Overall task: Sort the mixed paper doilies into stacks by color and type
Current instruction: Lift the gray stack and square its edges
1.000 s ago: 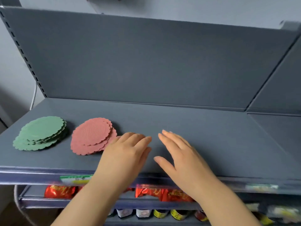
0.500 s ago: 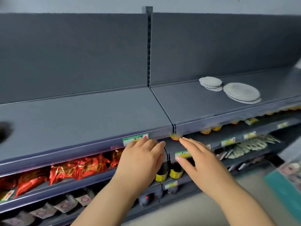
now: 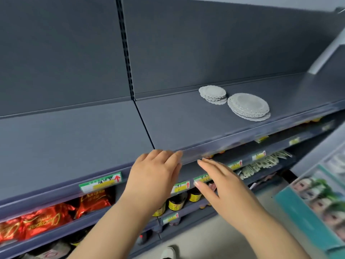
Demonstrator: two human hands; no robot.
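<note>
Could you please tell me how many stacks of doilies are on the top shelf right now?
2. A smaller white stack sits nearer the back panel; a larger white stack lies just right of it, nearer the shelf's front edge. Stacks outside the frame cannot be ruled out.

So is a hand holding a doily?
No, the left hand and right hand are open and empty; the small stack and big stack lie on the shelf.

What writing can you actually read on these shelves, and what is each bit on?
"Choco...": gold script on the red packets; the rest is unclear.
Shelf tag with red arrow: handwritten characters, too blurred to read.
Smaller shelf tags: too small to read.
Yellow bottle labels: blurred.
White doily stacks: no writing.
</note>
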